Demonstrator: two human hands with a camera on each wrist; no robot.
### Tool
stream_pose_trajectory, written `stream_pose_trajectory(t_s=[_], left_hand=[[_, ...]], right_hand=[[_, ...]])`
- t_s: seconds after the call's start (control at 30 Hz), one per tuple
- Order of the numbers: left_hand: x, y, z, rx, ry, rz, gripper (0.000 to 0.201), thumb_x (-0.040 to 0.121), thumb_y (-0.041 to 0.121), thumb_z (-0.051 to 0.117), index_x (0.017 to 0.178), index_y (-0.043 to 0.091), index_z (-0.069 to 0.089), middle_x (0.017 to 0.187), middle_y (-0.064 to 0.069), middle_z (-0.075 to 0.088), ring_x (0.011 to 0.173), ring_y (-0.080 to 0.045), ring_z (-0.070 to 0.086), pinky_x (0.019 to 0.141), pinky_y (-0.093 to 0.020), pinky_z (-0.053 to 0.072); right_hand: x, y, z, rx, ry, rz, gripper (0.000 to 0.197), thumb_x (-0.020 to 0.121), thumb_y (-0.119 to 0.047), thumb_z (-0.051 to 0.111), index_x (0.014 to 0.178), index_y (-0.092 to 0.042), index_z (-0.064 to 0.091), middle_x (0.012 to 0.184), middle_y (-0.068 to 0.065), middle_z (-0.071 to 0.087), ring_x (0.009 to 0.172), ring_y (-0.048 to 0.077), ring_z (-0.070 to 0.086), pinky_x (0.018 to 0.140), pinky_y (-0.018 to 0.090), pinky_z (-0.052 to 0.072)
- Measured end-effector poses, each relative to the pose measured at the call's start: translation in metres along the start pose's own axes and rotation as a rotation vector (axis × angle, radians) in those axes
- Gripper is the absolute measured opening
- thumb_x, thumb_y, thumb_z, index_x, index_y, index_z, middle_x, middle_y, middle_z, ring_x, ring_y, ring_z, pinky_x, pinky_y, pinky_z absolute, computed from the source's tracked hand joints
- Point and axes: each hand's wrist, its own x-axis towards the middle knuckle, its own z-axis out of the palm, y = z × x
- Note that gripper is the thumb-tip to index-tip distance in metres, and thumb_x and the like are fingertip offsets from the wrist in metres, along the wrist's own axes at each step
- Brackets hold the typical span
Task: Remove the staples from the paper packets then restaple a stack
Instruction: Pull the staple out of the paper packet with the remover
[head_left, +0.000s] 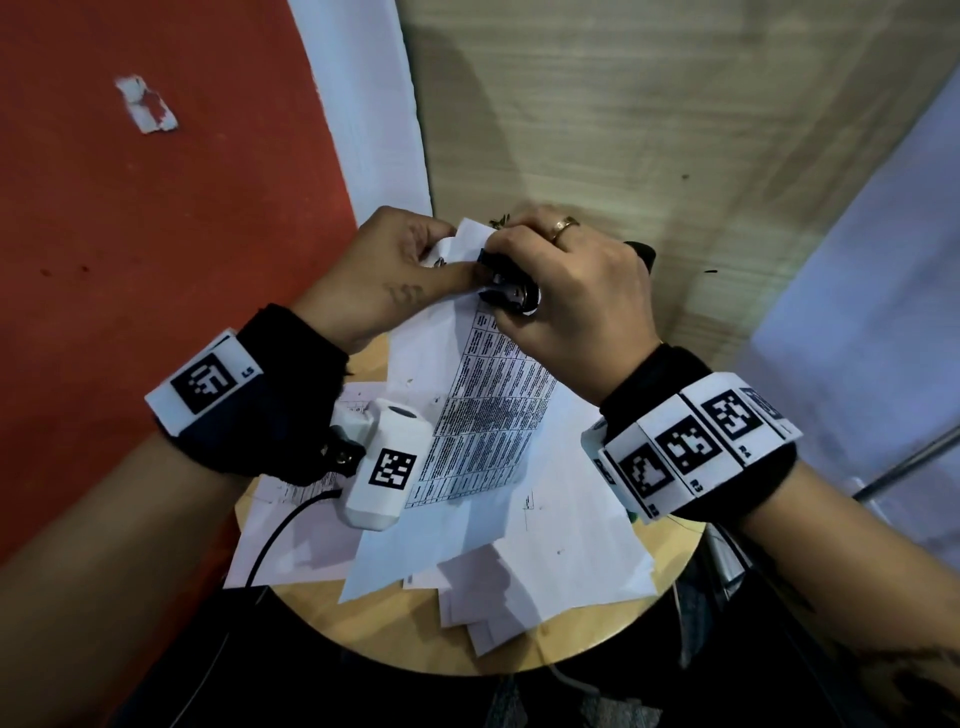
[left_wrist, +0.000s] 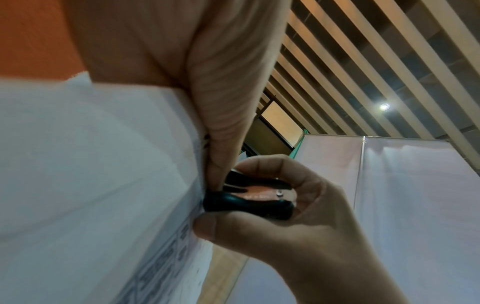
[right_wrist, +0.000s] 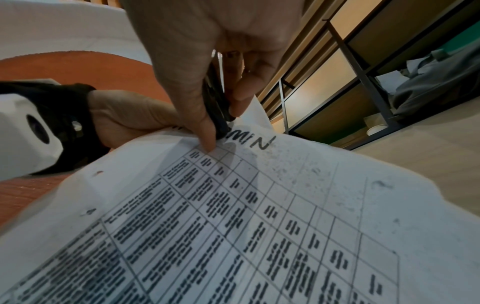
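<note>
Paper packet (head_left: 488, 410), printed with a table, is lifted above the round surface (head_left: 597, 639). Left hand (head_left: 384, 270) pinches its top corner, a narrow grip; right hand (head_left: 566, 291) squeezes a black staple remover (head_left: 506, 291) against that corner. Loose sheets (head_left: 545, 561) lie below.

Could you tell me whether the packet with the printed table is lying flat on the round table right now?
No, the left hand pinches its top corner and holds the packet lifted above the round table.
</note>
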Motion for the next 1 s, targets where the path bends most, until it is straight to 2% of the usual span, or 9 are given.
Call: stream_pose_trajectory(t_s=[0.1, 0.2, 0.33, 0.53, 0.63, 0.77, 0.87, 1.0], left_hand=[[0.000, -0.001, 0.001, 0.001, 0.026, 0.005, 0.042, 0.068, 0.024, 0.076, 0.098, -0.004, 0.068, 0.103, -0.032, 0.065, 0.085, -0.026, 0.060, 0.081, -0.053, 0.050], [0.001, -0.003, 0.003, 0.007, 0.051, 0.013, 0.038, 0.070, 0.020, 0.071, 0.098, -0.006, 0.067, 0.103, -0.032, 0.065, 0.086, -0.025, 0.058, 0.081, -0.056, 0.050], [0.002, -0.007, 0.003, -0.043, 0.038, 0.009, 0.038, 0.071, 0.018, 0.069, 0.100, -0.007, 0.065, 0.101, -0.032, 0.064, 0.085, -0.024, 0.056, 0.079, -0.043, 0.047], [0.003, -0.014, 0.002, -0.141, -0.019, -0.037, 0.028, 0.069, 0.012, 0.074, 0.096, 0.004, 0.067, 0.084, -0.001, 0.072, 0.078, -0.009, 0.063, 0.076, -0.024, 0.052], [0.004, -0.015, 0.004, -0.210, -0.025, -0.051, 0.025, 0.068, 0.011, 0.065, 0.092, 0.005, 0.067, 0.075, 0.007, 0.072, 0.069, -0.003, 0.064, 0.068, -0.018, 0.054], [0.004, -0.017, 0.002, -0.276, -0.021, -0.081, 0.017, 0.065, 0.010, 0.066, 0.081, 0.010, 0.073, 0.073, 0.002, 0.072, 0.064, -0.007, 0.065, 0.064, -0.021, 0.055], [0.004, -0.018, 0.002, -0.302, -0.022, -0.094, 0.016, 0.065, 0.011, 0.066, 0.079, 0.010, 0.075, 0.074, 0.000, 0.073, 0.064, -0.009, 0.066, 0.065, -0.023, 0.056], [0.004, -0.018, 0.004, -0.322, 0.001, -0.082, 0.015, 0.066, 0.012, 0.065, 0.078, 0.013, 0.075, 0.073, 0.001, 0.073, 0.064, -0.008, 0.067, 0.062, -0.021, 0.055]], right_hand=[[0.000, -0.001, -0.001, -0.028, 0.005, 0.001, 0.025, 0.060, -0.017, 0.073, 0.084, -0.009, 0.068, 0.082, 0.008, 0.067, 0.067, 0.029, 0.063, 0.046, 0.027, 0.043], [-0.002, -0.001, 0.000, -0.050, 0.011, 0.011, 0.024, 0.058, -0.017, 0.075, 0.080, -0.010, 0.067, 0.077, 0.007, 0.065, 0.064, 0.029, 0.062, 0.044, 0.026, 0.041], [-0.002, 0.000, 0.001, -0.040, 0.032, 0.032, 0.022, 0.058, -0.022, 0.071, 0.077, -0.012, 0.068, 0.073, 0.005, 0.065, 0.056, 0.028, 0.062, 0.044, 0.023, 0.039], [-0.005, 0.003, 0.006, 0.057, 0.071, 0.081, 0.022, 0.061, -0.023, 0.070, 0.081, -0.013, 0.070, 0.076, 0.004, 0.067, 0.060, 0.029, 0.065, 0.047, 0.030, 0.049], [-0.007, 0.006, 0.007, 0.177, 0.080, 0.151, 0.022, 0.063, -0.024, 0.072, 0.083, -0.014, 0.070, 0.078, 0.002, 0.067, 0.067, 0.027, 0.066, 0.052, 0.035, 0.051], [-0.009, 0.010, 0.005, 0.454, 0.065, 0.322, 0.026, 0.061, -0.019, 0.080, 0.083, -0.011, 0.071, 0.079, 0.001, 0.069, 0.073, 0.016, 0.065, 0.065, 0.038, 0.052], [-0.010, 0.009, 0.006, 0.593, 0.027, 0.432, 0.031, 0.057, -0.017, 0.083, 0.085, -0.012, 0.071, 0.083, 0.002, 0.071, 0.078, 0.017, 0.067, 0.072, 0.041, 0.054], [-0.009, 0.010, 0.008, 0.777, 0.021, 0.538, 0.034, 0.053, -0.015, 0.083, 0.080, -0.028, 0.066, 0.086, 0.004, 0.071, 0.081, 0.022, 0.069, 0.077, 0.047, 0.054]])
